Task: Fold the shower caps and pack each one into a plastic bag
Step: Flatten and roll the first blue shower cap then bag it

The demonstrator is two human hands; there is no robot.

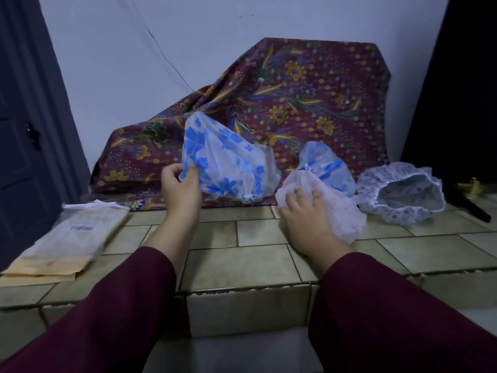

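Tiled ledge (pixel 242 267) (caps (pixel 403 200), bags (pixel 67 238))

Cloth: the maroon batik cloth (pixel 295 103) you see drapes over something beyond your hands.
Door: a dark door (pixel 24 146) stands far to your left.
Wall: a pale wall (pixel 134 49) rises behind the cloth.
Floor: tiled step (pixel 242 267) lies under your forearms.

Both arms, in dark red sleeves, reach forward. The left hand (pixel 180 186) is raised, thumb and curled fingers pinching the edge of a blue-flowered cap (pixel 226 160). Right of that cap, the right hand (pixel 304 221) lies lower, palm down, fingers pressing a pink cap (pixel 338 211).
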